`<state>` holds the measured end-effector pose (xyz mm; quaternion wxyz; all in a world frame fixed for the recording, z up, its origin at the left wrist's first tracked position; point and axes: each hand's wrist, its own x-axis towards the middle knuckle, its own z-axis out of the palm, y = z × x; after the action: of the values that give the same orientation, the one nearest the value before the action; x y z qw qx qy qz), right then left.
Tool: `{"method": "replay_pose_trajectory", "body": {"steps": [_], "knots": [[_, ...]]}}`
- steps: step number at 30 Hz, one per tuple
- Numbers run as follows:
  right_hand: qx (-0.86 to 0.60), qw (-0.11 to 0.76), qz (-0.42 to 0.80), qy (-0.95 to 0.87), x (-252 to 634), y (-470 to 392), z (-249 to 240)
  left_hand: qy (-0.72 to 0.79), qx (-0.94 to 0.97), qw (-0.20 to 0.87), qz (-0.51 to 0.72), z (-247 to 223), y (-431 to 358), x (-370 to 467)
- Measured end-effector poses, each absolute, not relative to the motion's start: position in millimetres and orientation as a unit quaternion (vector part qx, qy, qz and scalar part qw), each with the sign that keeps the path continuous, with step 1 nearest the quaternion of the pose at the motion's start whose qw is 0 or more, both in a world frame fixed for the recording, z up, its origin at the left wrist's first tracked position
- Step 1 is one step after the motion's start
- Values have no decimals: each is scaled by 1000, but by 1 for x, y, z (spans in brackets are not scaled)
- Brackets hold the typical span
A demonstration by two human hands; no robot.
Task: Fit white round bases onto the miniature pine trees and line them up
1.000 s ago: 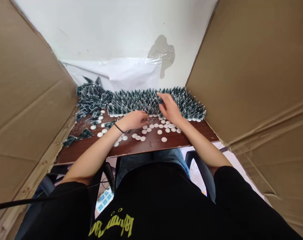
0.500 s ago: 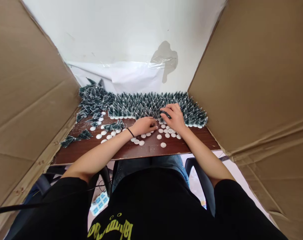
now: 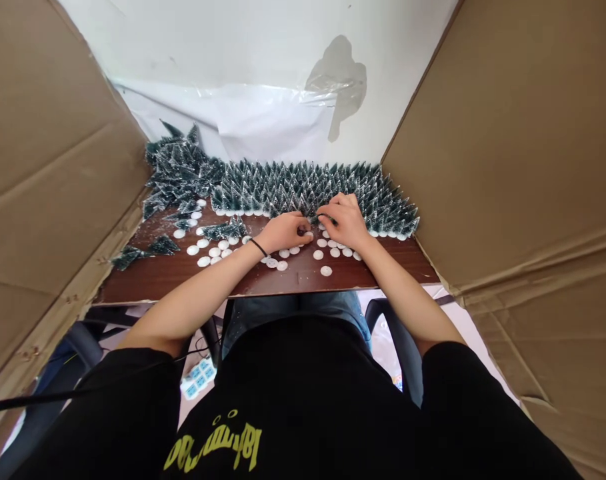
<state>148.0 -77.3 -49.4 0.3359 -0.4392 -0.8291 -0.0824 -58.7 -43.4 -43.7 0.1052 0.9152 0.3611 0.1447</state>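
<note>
My left hand (image 3: 285,231), with a black band at the wrist, is closed with curled fingers. A white round base (image 3: 309,236) shows at its fingertips. Just to the right, my right hand (image 3: 345,219) pinches a small dark-green bottle-brush tree, mostly hidden by the fingers. Both hands almost meet in front of a dense block of upright miniature trees (image 3: 293,181) with snowy tips and white bases. Loose white discs (image 3: 326,271) lie on the brown tabletop around and below the hands.
A heap of loose miniature trees (image 3: 180,167) lies at the back left. More trees (image 3: 225,230) rest left of my left hand and at the left edge. Cardboard walls (image 3: 523,147) flank the table (image 3: 263,285), with a white wall (image 3: 263,40) behind.
The view has tilted, so the table sits higher in the picture. My hands have come closer together, and the white base now shows at my left fingertips.
</note>
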Motion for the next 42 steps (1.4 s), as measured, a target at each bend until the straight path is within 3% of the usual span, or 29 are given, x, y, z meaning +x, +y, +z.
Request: {"method": "replay_pose_trajectory", "body": {"steps": [9, 42], "knots": [[-402, 271, -103, -869, 144, -79, -49, 349, 922, 96, 139, -39, -44, -61], [-329, 243, -201, -890, 141, -79, -50, 376, 916, 78, 118, -39, -46, -61]]}}
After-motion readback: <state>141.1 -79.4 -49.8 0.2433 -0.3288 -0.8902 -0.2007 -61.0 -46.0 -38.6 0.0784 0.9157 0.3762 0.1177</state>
